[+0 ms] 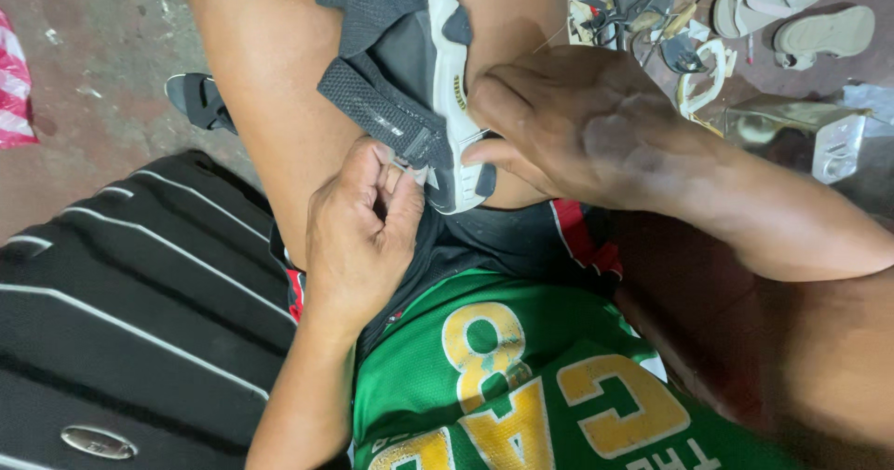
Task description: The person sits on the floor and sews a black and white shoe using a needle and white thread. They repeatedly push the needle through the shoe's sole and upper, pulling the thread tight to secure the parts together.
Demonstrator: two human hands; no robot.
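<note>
Far to the left of the grip, a red and white striped bag [13,83] is seen on the floor [93,79]. Below and left of the grip, a black suitcase [130,302] with pale stripes is lying flat. A black sandal [197,99] is seen up and left, just beside the bare leg.

The left hand [358,237] is closed in a pinch. Something very small is held between its fingertips, right at the grey mesh edge of the shoe; it is too small to be told, though it may be a needle. The grey and white shoe [424,79] is held between the knees, just above the left hand and touching it.

The right hand [568,121] is closed on the shoe. The white sole is pressed by its fingers, just to the right of the left hand's pinch. A thin thread [551,40] seems to run up from this hand.

It looks like the shoe is being sewn. For this to be done well, the shoe should be kept still between the knees, the sole pressed tight to the mesh, and the pinch kept small and firm so nothing slips.

Far right of the grip, beige sandals [792,9] and small tools [643,27] are lying on the floor.
</note>
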